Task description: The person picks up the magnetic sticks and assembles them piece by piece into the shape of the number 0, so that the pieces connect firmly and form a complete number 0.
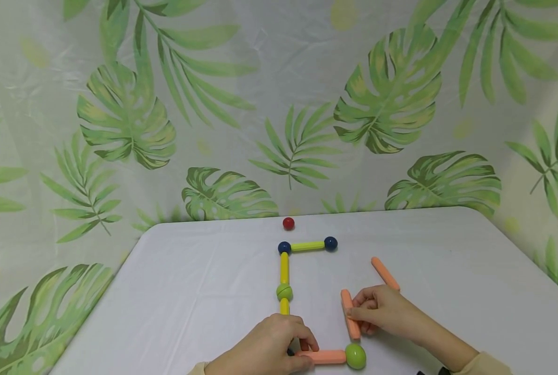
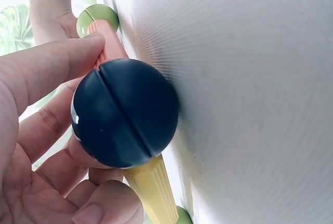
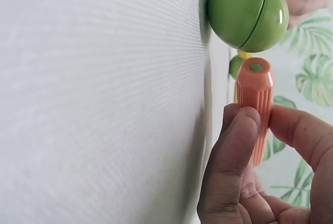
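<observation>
My left hand (image 1: 269, 344) pinches a salmon-pink ribbed rod (image 1: 329, 357) between thumb and fingers. One end of that rod meets a dark blue ball (image 2: 125, 112), mostly covered by the hand in the head view; its other end joins a light green ball (image 1: 356, 356). A yellow rod (image 2: 153, 190) also runs from the blue ball. Between thumb and fingertips, my right hand (image 1: 386, 310) holds an orange rod (image 1: 346, 302). The near end of this rod points at the green ball, with a small gap showing in the right wrist view.
Beyond the left hand, the chain continues through a green ball (image 1: 284, 291), a yellow rod (image 1: 285, 268), a dark blue ball (image 1: 284, 248), and a yellow-green rod (image 1: 308, 246) ending in another blue ball (image 1: 331, 243). A loose orange rod (image 1: 385, 273) and red ball (image 1: 288, 223) lie apart.
</observation>
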`<state>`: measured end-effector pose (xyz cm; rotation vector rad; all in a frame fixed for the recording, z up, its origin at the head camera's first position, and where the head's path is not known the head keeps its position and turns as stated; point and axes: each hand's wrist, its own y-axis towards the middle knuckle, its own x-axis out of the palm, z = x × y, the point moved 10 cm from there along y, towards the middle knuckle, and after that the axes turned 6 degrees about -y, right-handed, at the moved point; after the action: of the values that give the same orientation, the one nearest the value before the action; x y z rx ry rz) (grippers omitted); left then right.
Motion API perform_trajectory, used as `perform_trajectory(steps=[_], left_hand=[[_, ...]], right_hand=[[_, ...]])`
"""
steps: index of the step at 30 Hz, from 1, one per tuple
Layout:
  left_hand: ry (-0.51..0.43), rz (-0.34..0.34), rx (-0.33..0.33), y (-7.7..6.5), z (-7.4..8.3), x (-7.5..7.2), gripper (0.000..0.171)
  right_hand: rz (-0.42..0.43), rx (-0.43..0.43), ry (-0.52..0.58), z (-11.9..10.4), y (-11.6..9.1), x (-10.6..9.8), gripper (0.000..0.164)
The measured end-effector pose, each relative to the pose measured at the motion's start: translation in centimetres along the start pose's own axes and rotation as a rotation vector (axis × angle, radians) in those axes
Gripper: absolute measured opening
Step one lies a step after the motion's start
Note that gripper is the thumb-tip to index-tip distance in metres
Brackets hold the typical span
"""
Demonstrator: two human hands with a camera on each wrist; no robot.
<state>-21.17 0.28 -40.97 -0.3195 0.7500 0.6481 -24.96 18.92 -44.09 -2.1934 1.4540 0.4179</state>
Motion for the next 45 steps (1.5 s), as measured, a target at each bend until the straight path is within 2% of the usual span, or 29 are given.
perform_trajectory(steps=[8,14,21,31,40,45], left_hand=[[0.026,0.004,0.004,-0.12,0.02,-0.10,0.011],[0.036,0.008,0.010,-0.08,0.06,-0.18,0.011],[-0.001,0.005,-0.036,-0.14,-0.32,-0.16,0.012],[0.002,0.000,-0.043,-0.07,-0.43,-0.14,0.012],[0.030,0.004,0.011,-0.05,-0.06,-0.15,0.011],[0.018,-0.008,-0.017,0.01,-0.19,0.00,0.011]], right_hand=[[-0.002,0.029,-0.002,0.32,0.12,0.25,0.024],[-0.023,0.017,0.025,0.24,0.21,0.49,0.024],[-0.033,0.014,0.024,0.19,0.35,0.60,0.024],[-0.053,-0.005,0.005,-0.09,0.36,0.51,0.028],[-0.066,-0.021,-0.001,0.11,0.30,0.21,0.024],[-0.061,-0.012,-0.032,0.15,0.43,-0.04,0.024]])
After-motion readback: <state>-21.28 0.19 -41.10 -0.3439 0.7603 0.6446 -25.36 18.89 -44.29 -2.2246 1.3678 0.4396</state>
